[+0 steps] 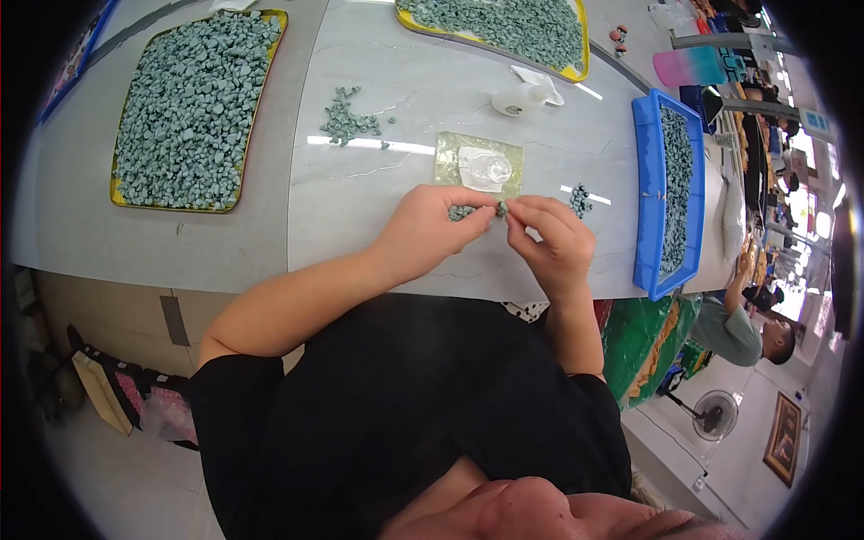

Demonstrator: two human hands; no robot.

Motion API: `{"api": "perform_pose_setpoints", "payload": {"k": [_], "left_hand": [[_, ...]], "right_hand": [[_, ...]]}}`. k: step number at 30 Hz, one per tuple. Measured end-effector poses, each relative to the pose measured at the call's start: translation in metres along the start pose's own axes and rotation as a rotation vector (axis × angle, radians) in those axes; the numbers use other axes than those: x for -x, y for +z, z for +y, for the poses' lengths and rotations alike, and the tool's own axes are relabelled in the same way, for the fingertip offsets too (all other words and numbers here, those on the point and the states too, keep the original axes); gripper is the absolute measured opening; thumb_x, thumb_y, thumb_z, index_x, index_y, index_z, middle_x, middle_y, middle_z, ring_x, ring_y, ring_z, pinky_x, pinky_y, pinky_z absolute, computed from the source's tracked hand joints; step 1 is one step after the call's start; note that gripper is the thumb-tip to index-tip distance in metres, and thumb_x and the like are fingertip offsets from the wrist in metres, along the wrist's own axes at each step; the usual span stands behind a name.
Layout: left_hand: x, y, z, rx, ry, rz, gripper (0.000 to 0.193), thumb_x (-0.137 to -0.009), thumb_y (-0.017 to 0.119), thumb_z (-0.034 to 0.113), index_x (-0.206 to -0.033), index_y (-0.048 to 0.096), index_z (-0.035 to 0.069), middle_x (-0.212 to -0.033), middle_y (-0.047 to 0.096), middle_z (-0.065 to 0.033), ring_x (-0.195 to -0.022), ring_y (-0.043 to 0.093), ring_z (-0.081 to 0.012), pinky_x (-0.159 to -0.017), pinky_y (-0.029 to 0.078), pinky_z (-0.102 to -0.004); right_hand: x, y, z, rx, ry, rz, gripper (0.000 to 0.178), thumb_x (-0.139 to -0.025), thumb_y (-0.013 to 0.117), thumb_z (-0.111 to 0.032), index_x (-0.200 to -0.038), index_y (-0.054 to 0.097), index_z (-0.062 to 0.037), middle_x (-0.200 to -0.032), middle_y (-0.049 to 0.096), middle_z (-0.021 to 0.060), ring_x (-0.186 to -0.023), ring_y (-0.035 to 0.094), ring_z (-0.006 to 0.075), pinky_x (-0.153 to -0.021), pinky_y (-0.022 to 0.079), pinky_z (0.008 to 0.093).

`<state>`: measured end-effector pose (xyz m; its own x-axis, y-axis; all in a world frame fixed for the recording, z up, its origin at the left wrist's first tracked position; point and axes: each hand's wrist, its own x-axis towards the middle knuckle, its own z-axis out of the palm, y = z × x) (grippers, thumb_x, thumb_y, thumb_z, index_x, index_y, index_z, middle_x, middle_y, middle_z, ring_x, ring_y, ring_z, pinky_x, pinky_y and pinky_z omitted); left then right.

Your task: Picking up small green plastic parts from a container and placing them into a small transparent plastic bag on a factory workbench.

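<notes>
Both of my hands meet over the table's near side, in front of a yellowish translucent square pad (442,171). A small dark-green piece (501,209) sits between their fingertips. My left hand (427,225) is closed, thumb and forefinger pinching at its left side. From the other side, the thumb and fingers of my right hand (553,238) pinch it too. Several grey-green pieces (460,213) show under my left fingers. On the pad lie a white paper (475,171) and a clear, shiny round thing (497,168).
Grey-green pieces fill a yellow-rimmed tray (115,184) at left, another (585,45) at the back, and a blue bin (644,193) at right. Loose piles (346,120), (580,200) lie either side of the pad. A white bottle (520,99) stands behind it. Another person (733,328) is far right.
</notes>
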<state>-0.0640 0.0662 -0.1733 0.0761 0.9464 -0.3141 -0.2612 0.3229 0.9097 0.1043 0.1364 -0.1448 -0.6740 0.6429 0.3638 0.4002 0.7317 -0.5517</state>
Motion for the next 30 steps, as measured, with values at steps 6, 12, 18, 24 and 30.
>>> {"api": "perform_pose_setpoints", "payload": {"k": [6,12,18,24,30], "left_hand": [[0.0,-0.005,0.003,0.38,-0.092,-0.018,0.02,-0.09,0.054,0.011,-0.105,0.06,-0.001,-0.085,0.057,-0.0049,-0.053,0.035,-0.0032,-0.047,0.03,-0.0188],[0.0,-0.011,-0.002,0.555,-0.065,0.004,0.017,-0.091,0.053,0.01,-0.105,0.055,0.0,-0.084,0.055,-0.0042,-0.053,0.033,-0.0036,-0.047,0.027,-0.0192],[-0.001,-0.013,-0.004,0.552,-0.091,0.037,0.02,-0.091,0.056,0.013,-0.105,0.059,-0.001,-0.08,0.052,-0.0032,-0.054,0.032,-0.0039,-0.047,0.027,-0.019],[-0.002,-0.014,-0.003,0.578,-0.072,0.09,0.021,-0.092,0.055,0.013,-0.106,0.059,-0.002,-0.079,0.052,-0.0026,-0.053,0.033,-0.0047,-0.048,0.028,-0.0187],[0.001,-0.01,0.0,0.522,-0.055,0.089,0.013,-0.094,0.051,0.015,-0.096,0.053,0.002,-0.077,0.051,-0.0016,-0.052,0.032,-0.0032,-0.047,0.026,-0.0188]], "right_hand": [[-0.009,0.007,0.021,0.231,-0.247,0.114,0.025,-0.065,0.071,0.01,-0.088,0.067,0.0021,-0.082,0.064,0.0104,-0.069,0.061,0.0192,-0.057,0.049,0.0261],[-0.01,0.014,0.026,0.302,-0.352,0.081,0.028,-0.064,0.07,0.01,-0.091,0.065,0.004,-0.083,0.064,0.011,-0.069,0.061,0.0214,-0.057,0.049,0.0279],[-0.011,0.016,0.024,0.325,-0.373,0.034,0.031,-0.062,0.07,0.01,-0.091,0.065,0.004,-0.084,0.064,0.0113,-0.069,0.062,0.022,-0.057,0.049,0.0282],[-0.009,0.018,0.015,0.213,-0.165,0.126,0.02,-0.07,0.068,0.01,-0.089,0.065,0.005,-0.084,0.063,0.0119,-0.069,0.061,0.0192,-0.058,0.049,0.0263],[-0.001,0.018,0.001,-0.617,0.496,0.125,0.002,-0.085,0.059,0.003,-0.085,0.06,0.0042,-0.081,0.061,0.0086,-0.068,0.055,0.0108,-0.062,0.045,0.0227]]}}
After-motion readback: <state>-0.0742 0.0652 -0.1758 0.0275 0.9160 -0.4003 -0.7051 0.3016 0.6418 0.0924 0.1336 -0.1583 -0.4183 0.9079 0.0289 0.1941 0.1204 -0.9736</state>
